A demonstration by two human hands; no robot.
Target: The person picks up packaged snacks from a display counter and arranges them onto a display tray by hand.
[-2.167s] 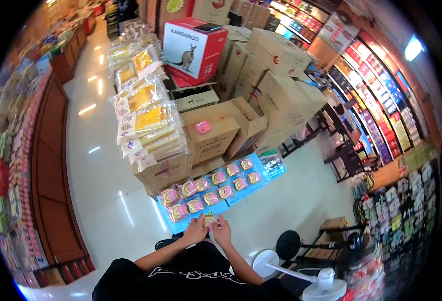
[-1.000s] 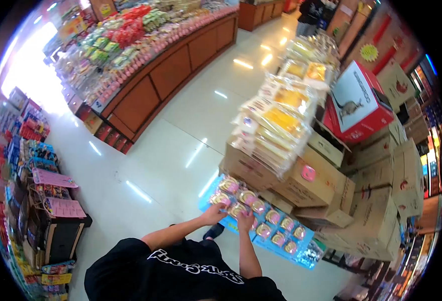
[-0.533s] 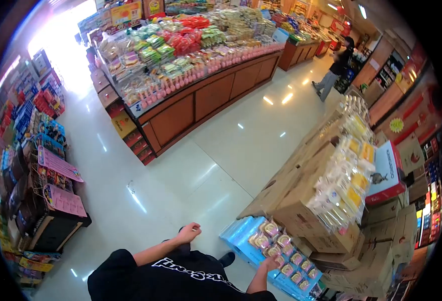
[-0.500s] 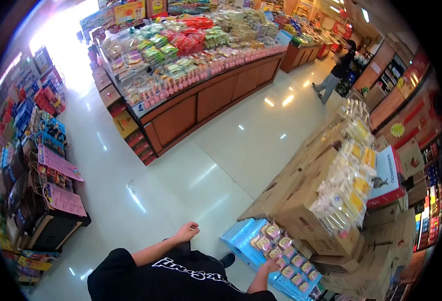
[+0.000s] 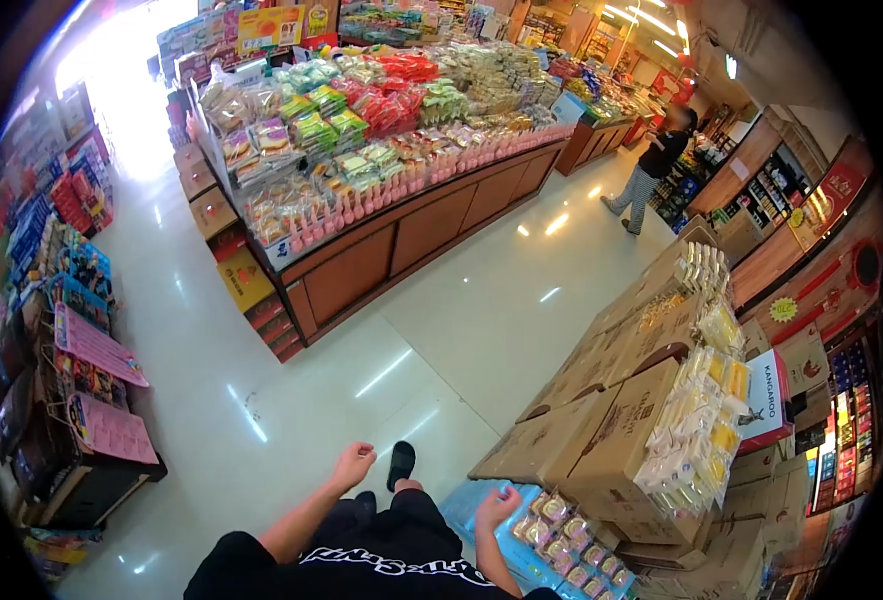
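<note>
My left hand [image 5: 354,465] hangs over the floor in front of my body, fingers loosely curled in, with nothing showing in them. My right hand [image 5: 498,507] is held lower right, its fingers bent and slightly apart, nothing seen in it. It overlaps the blue display box [image 5: 471,500] in this view. Just right of that hand, small wrapped round snacks [image 5: 561,545] lie in rows on the box. Behind them stand brown cardboard cartons [image 5: 601,430], topped with clear packs of yellow and white food [image 5: 696,430].
A wooden counter [image 5: 351,280] heaped with bagged snacks crosses ahead. Goods racks [image 5: 101,440] line the left side. A person [image 5: 651,170] stands far right, near shelves. Glossy tiled floor [image 5: 411,350] runs between the counter and cartons. My sandalled foot [image 5: 402,465] is forward.
My right hand has moved up and left, away from over the wrapped snacks. My left hand has shifted slightly left. One foot has come forward, and the view has shifted.
</note>
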